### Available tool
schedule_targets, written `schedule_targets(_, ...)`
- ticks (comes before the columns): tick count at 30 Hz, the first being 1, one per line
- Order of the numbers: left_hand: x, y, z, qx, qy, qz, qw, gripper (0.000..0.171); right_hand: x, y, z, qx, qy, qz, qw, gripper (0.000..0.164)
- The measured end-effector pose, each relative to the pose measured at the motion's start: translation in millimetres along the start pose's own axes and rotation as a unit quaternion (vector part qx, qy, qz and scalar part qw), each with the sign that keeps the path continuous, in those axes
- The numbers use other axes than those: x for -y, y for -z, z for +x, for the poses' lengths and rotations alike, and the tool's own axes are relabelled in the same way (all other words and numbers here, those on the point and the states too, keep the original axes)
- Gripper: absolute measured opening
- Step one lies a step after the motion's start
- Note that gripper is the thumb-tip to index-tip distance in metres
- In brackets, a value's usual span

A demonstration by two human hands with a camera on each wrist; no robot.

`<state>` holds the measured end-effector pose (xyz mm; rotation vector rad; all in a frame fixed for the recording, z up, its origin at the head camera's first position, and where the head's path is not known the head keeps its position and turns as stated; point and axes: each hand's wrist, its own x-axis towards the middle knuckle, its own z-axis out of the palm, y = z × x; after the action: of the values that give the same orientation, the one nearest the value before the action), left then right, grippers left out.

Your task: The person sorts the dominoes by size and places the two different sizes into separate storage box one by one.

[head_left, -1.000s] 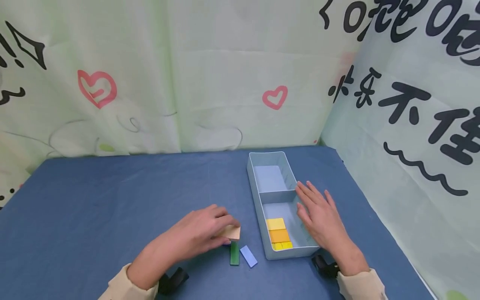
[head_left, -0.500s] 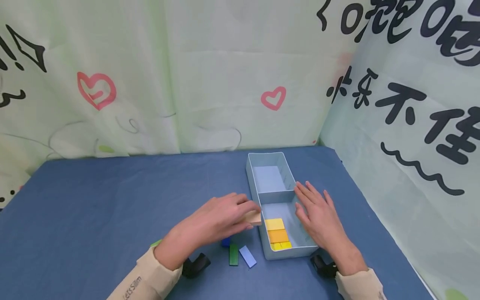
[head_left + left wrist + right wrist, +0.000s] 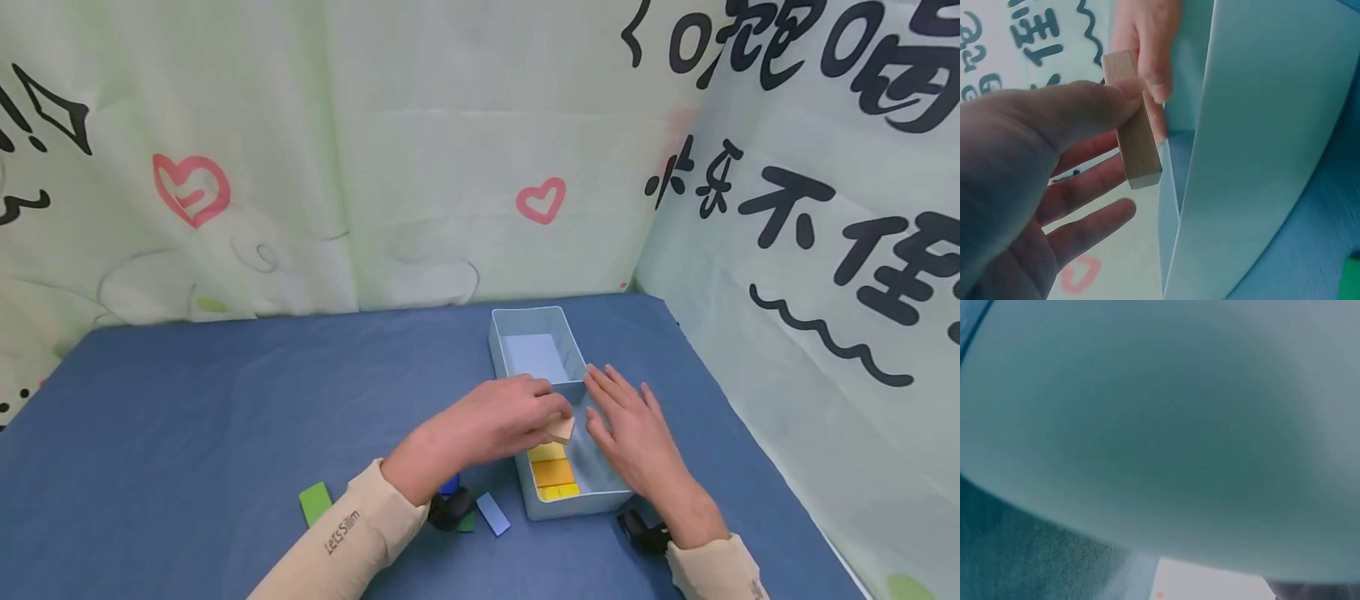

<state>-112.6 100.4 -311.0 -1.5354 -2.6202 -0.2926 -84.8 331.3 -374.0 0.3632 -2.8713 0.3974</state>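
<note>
My left hand pinches a plain wooden block and holds it over the near compartment of a light blue divided tray. In the left wrist view the wooden block sits between thumb and fingers, just beside the tray wall. Yellow and orange blocks lie flat in the near compartment. My right hand rests with straight fingers along the tray's right rim. The right wrist view shows only the blurred tray wall.
On the blue table, left of the tray, lie a light blue block, a dark green block, a dark blue piece and a light green block. Printed curtains close off the back and right side.
My left hand has carried the wooden block rightward from the table, over the tray's left wall and above the near compartment. A light green block has come into view. My right hand stayed put.
</note>
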Motion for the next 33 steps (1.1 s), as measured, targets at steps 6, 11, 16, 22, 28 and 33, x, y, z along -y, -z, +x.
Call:
schedule_targets(6,-7.6,-9.4,18.9,0.013,0.027,0.074,0.9968,0.02,2.0,-1.1,0.0,0.004,0.0,0.0,1.0,0.051)
schedule_targets(11,-14.6,-17.4,33.0,0.03,0.081,0.115,0.9895,0.014,2.2,-1.0,0.1,0.001,0.001,-0.003,1.0,0.051)
schedule_targets(16,-18.9,-22.4,42.2,0.072,0.13,0.128,0.9805,0.014,1.6,-1.8,-0.1,-0.001,0.003,-0.001,1.0,0.051)
schedule_targets(22,-21.6,-28.4,50.7,0.12,0.164,0.108,0.9732,0.01,0.2,-1.0,-1.6,-0.002,0.001,0.0,1.0,0.051)
schedule_targets(28,-20.7,-45.7,52.9,0.087,0.169,0.147,0.9708,0.004,0.3,0.0,-1.9,0.001,-0.002,0.002,1.0,0.051)
schedule_targets(33,-21.3,-50.3,53.3,0.087,0.169,0.161,0.9683,0.003,0.8,0.7,-1.2,0.0,-0.004,0.005,1.0,0.051)
